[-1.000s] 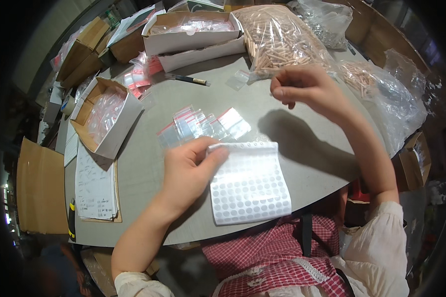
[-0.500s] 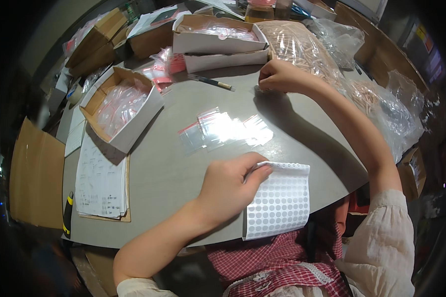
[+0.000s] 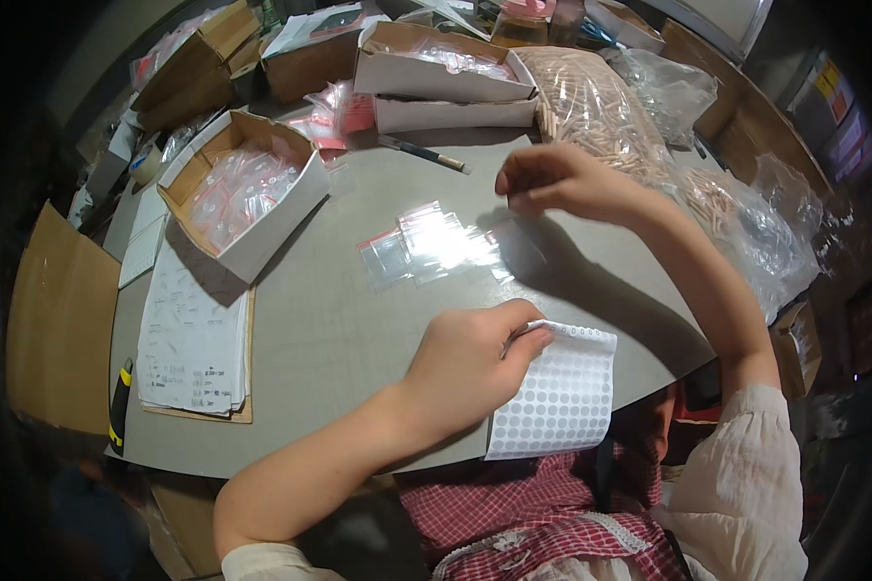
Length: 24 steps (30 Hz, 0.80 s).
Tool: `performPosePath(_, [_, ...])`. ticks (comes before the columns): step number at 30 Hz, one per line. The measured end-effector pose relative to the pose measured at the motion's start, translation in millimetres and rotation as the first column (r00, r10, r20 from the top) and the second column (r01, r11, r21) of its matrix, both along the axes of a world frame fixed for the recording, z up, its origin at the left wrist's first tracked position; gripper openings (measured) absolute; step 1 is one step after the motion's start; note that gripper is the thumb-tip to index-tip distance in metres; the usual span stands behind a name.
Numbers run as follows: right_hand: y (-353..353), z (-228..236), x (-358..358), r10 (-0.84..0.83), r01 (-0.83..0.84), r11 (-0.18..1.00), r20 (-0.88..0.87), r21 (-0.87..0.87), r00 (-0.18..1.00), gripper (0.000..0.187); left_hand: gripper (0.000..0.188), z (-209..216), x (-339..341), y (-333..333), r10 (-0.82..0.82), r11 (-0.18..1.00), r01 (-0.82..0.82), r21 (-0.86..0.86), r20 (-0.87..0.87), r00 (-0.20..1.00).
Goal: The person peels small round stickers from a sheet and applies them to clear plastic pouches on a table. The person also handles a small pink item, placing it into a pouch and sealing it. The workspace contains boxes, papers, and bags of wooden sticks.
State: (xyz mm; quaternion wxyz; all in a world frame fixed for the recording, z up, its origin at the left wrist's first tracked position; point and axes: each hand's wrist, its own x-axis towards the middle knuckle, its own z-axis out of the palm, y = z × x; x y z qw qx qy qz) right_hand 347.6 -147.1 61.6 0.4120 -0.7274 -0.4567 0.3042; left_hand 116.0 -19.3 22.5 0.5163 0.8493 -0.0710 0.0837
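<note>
Pinching a dotted sheet [image 3: 560,399], the left hand [image 3: 475,353] has it just to its right. The right hand [image 3: 574,184] has bent fingers; I cannot tell if it pinches anything. Small clear bags [image 3: 424,242] lie past the left hand.

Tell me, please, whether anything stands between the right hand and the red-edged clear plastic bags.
Nothing visible stands between the right hand and the red-edged clear plastic bags; only shadow falls across the tabletop there.

Bulk wooden pegs [image 3: 591,114] and boxed plastic bags [image 3: 244,197] suggest a workshop.
</note>
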Motion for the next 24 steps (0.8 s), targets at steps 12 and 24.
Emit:
performPosePath(12, [-18, -38, -52, -0.089, -0.067, 0.985, 0.791, 0.162, 0.605, 0.019, 0.015, -1, 1, -4, 0.012, 1.0, -0.012, -0.009, 0.073, 0.997])
performPosePath(24, [8, -18, -11, 0.071, 0.029, 0.981, 0.498, -0.191, 0.865, 0.035, 0.022, 3, 0, -1, 0.008, 0.999, -0.008, 0.047, 0.005, 1.0])
